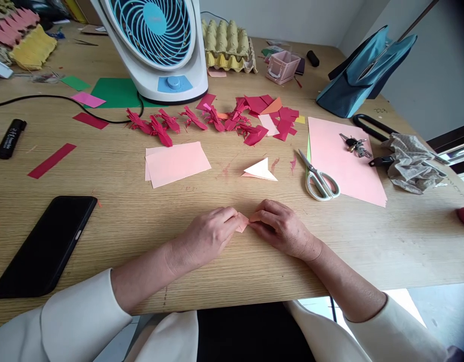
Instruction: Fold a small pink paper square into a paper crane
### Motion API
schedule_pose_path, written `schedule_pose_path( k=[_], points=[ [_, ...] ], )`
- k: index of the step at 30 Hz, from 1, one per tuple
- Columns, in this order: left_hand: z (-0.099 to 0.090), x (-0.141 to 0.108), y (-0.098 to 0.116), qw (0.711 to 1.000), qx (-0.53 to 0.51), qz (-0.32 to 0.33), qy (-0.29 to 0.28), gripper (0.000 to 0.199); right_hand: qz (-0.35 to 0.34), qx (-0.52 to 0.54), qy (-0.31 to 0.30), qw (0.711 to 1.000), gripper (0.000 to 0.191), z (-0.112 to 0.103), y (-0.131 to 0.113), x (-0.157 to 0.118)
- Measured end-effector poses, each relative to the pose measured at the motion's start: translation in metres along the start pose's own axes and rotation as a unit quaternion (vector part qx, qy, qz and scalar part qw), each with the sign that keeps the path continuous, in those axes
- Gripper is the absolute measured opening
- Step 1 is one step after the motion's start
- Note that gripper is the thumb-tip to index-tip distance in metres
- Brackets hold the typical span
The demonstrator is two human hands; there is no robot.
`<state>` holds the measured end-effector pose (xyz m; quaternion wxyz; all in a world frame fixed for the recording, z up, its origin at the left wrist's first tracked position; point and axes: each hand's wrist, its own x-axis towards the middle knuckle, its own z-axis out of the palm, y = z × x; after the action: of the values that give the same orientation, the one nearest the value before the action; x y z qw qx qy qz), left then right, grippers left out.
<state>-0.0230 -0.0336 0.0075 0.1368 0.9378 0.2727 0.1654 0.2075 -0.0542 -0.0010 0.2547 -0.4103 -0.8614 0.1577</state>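
A small folded pink paper [241,222] is between my two hands, near the table's front edge. My left hand [213,234] pinches its left side with closed fingers. At its right corner the fingertips of my right hand [279,227] are pressed together on the paper. Beyond my hands lies a pale pink folded paper piece [260,170] with pointed ends. Pink rectangular sheets [177,163] lie flat to its left. Scissors [319,182] with white handles rest to the right, blades pointing away and touching the stack of pink paper [341,156].
On the wooden table [141,281] are a black phone [47,244], a marker [11,139], a fan [160,50], red folded papers [194,118] and scraps, egg cartons [232,40], a pink basket [283,67], keys [356,146], a blue bag [353,85] and a crumpled cloth [413,163].
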Motion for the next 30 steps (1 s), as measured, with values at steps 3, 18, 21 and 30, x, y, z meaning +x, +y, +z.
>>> schedule_pose_path(
  k=[3, 18, 21, 30],
  points=[
    [-0.001, 0.009, 0.002, 0.999, 0.022, -0.026, -0.016, 0.02, 0.004, -0.005, 0.0, 1.0, 0.013, 0.001, 0.0, 0.001],
    [0.007, 0.02, 0.007, 0.993, -0.006, -0.116, -0.012, 0.012, 0.038, -0.001, -0.065, 0.997, 0.007, -0.008, -0.005, 0.007],
    [0.008, 0.02, 0.006, 0.993, -0.013, -0.116, -0.006, 0.011, 0.036, 0.017, -0.053, 0.998, 0.005, -0.006, -0.003, 0.007],
    [0.008, 0.021, 0.004, 0.993, -0.042, -0.11, 0.002, 0.01, 0.047, 0.041, -0.05, 0.997, 0.005, -0.004, 0.001, 0.01]
  ],
)
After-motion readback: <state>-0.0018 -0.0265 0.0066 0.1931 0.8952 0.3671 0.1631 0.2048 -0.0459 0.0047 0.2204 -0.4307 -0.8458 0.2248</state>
